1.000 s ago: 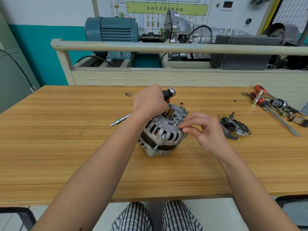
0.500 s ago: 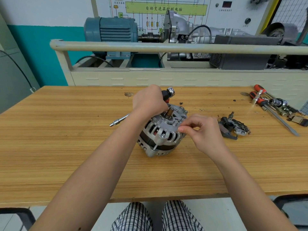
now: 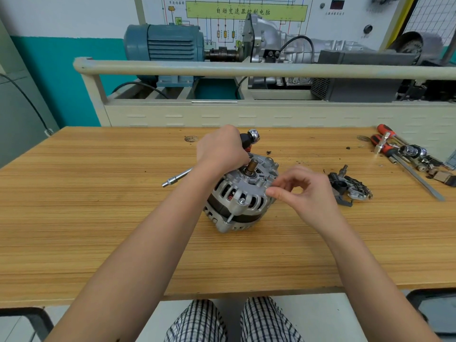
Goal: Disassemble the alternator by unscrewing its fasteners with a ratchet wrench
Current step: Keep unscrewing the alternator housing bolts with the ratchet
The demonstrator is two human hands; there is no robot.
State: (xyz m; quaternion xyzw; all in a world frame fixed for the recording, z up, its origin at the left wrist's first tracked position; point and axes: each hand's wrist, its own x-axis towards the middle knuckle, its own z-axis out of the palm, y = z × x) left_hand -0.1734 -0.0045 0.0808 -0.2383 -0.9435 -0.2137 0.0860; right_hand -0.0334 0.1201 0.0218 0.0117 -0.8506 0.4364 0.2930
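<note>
The silver alternator [image 3: 243,203] lies tilted on the wooden bench [image 3: 98,218], its shaft stub pointing up and away from me. My left hand [image 3: 222,151] rests on the alternator's far top and is closed around the ratchet wrench [image 3: 251,137]. Its black-and-red handle with a chrome knob sticks out to the right of the fist, and a chrome rod [image 3: 176,178] pokes out to the left. My right hand [image 3: 303,191] pinches thumb and forefinger at the housing's right rim. What is between the fingertips is too small to see. One bolt head [image 3: 241,200] shows on the near face.
Removed black and metal alternator parts [image 3: 350,187] lie right of my right hand. Red-handled screwdrivers and sockets [image 3: 404,154] are scattered at the bench's far right. A beige rail [image 3: 246,69] and a training rig with a blue motor [image 3: 165,48] stand behind the bench.
My right hand's other fingers have spread slightly while its pinch stays on the alternator's right rim. The left hand and wrench have hardly moved.
</note>
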